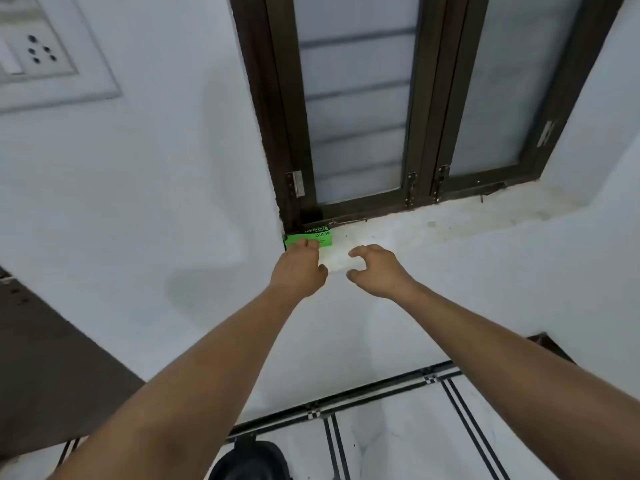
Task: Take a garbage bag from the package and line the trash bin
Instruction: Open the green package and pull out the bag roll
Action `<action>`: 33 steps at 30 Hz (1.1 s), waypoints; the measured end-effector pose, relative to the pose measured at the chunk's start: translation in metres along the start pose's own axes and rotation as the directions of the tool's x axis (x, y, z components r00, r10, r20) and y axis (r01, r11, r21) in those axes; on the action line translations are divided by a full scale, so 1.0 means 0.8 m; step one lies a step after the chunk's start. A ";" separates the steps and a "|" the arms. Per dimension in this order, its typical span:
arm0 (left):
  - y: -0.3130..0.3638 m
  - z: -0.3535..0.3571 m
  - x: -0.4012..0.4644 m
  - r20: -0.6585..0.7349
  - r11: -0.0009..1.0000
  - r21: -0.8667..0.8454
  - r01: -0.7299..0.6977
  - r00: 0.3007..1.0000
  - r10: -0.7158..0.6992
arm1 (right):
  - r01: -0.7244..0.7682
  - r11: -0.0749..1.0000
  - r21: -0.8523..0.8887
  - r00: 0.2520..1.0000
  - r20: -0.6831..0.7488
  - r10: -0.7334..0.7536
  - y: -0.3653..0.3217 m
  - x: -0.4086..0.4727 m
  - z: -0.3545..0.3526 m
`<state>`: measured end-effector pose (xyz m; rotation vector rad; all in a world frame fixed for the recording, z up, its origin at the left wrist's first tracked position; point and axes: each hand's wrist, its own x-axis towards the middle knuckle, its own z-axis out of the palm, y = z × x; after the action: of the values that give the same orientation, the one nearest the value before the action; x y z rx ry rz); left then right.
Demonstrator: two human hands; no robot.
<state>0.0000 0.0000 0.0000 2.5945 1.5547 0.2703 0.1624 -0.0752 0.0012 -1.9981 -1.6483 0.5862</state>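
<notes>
A bright green garbage bag package (320, 236) lies on the white window sill (433, 230), pushed into the sill's left corner against the dark window frame. My left hand (300, 267) reaches over the sill edge, and its fingertips rest on the package's front face. My right hand (375, 268) hovers just to the right of the package with fingers spread and curled, holding nothing. A dark round object (247, 460) shows at the bottom edge between my arms; I cannot tell whether it is the trash bin.
A closed window with a dark brown frame (419, 133) and frosted panes rises behind the sill. A switch and socket plate (33, 51) sits on the white wall at upper left. Below is a white tiled floor (398, 427) with black lines.
</notes>
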 end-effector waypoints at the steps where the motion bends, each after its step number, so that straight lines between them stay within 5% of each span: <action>1: 0.000 0.005 0.019 0.019 1.000 0.021 0.001 1.000 -0.002 | -0.022 1.000 0.012 1.000 0.010 0.022 0.001 0.017 0.004; 17: -0.052 0.076 0.211 0.261 0.917 0.381 0.113 0.939 -0.224 | -0.269 0.858 0.437 0.957 0.021 0.289 0.034 0.165 0.062; 22: -0.041 0.064 0.217 0.284 0.936 0.298 0.189 0.918 -0.276 | -0.374 0.750 0.546 0.924 0.144 0.356 0.047 0.188 0.050; 29: -0.054 0.090 0.202 0.365 0.915 0.400 0.047 0.908 -0.206 | -0.473 0.648 0.597 0.880 0.284 0.381 0.051 0.189 0.067; 33: -0.050 0.091 0.206 0.345 0.964 0.159 0.213 0.903 -0.257 | -0.471 0.630 0.618 0.882 0.312 0.354 0.059 0.191 0.067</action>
<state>0.0566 0.1642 -0.0623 2.3232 1.7569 -0.3160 0.1942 0.0727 -0.0736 -1.7582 -0.8035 1.3398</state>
